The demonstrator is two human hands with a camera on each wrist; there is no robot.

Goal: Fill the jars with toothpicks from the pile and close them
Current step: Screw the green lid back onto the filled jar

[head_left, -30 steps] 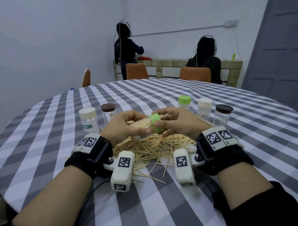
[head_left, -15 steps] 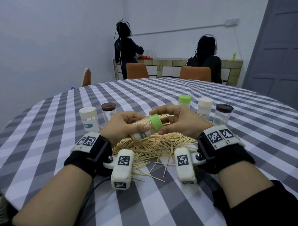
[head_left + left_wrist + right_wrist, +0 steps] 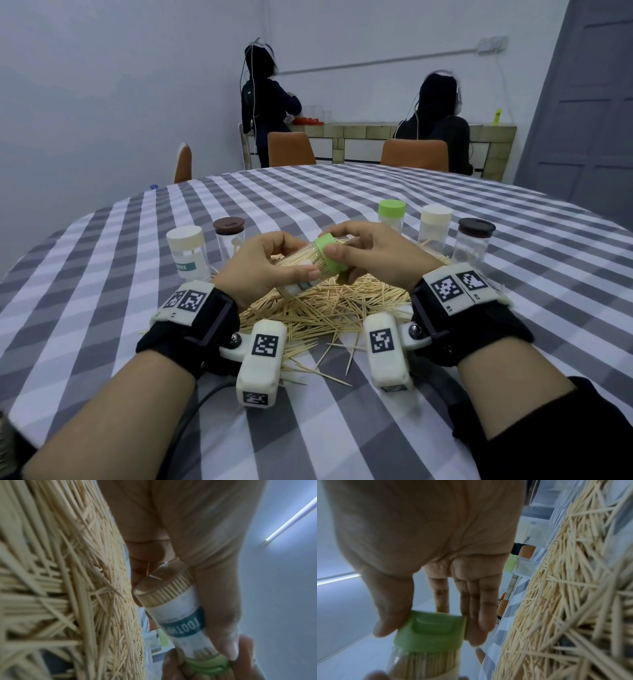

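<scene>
The jar (image 3: 303,270), packed with toothpicks and tilted, is held above the pile (image 3: 329,305) toward the desk's (image 3: 342,192) near edge, the left hand (image 3: 263,267) wrapped round its body and the right hand (image 3: 373,257) pinching the green lid (image 3: 329,255) on its mouth. If the lid goes on crooked or catches a toothpick tip, it may not seat, and toothpicks could spill back. 5 other capped jars stand behind the pile.

Capped clear plastic jars (image 3: 435,228) flank the loose wooden toothpick pile (image 3: 329,305); the checked-cloth desk (image 3: 342,428) lies open nearer the person.
</scene>
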